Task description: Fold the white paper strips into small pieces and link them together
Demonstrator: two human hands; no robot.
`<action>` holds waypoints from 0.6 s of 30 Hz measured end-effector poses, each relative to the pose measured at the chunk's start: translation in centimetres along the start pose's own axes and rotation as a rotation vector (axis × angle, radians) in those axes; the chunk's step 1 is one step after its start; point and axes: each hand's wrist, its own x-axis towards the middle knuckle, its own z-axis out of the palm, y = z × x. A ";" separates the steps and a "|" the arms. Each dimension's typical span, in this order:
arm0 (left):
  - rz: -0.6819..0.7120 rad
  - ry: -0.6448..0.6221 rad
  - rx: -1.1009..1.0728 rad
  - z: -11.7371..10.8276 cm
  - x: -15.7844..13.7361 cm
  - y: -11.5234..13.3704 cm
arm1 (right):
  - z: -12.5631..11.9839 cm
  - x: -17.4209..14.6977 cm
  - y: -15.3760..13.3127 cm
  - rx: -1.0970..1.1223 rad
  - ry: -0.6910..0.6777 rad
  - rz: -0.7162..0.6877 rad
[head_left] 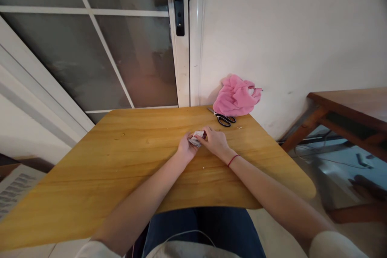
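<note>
Wooden counter (pixel 121 161) carries everything I see. Both hands meet near its middle: my left hand (pixel 186 148) and right hand (pixel 215 142) are each closed around a small crumpled packet (pixel 197 137), white with some red, which is pressed between them just above the surface. Black-handled scissors (pixel 224 119) lie well behind, touching a pink cloth (pixel 236 96) at the wall.

Your forearms reach in from 7 and 5 o'clock and converge toward 12. Your left hand (pixel 186 148) and right hand (pixel 215 142) meet fingertip to fingertip, fingers curled, both pinching closed.
</note>
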 end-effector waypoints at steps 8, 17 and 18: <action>0.066 0.014 0.027 -0.4 0.3 0.3 | 0.4 -0.4 -0.3 0.214 0.024 -0.090; 0.098 0.033 -0.012 -0.7 0.5 1.3 | 0.4 -0.8 -1.2 0.296 0.001 -0.130; 0.100 0.035 -0.011 -0.7 0.4 1.3 | 0.5 -0.8 -1.3 0.291 -0.017 -0.150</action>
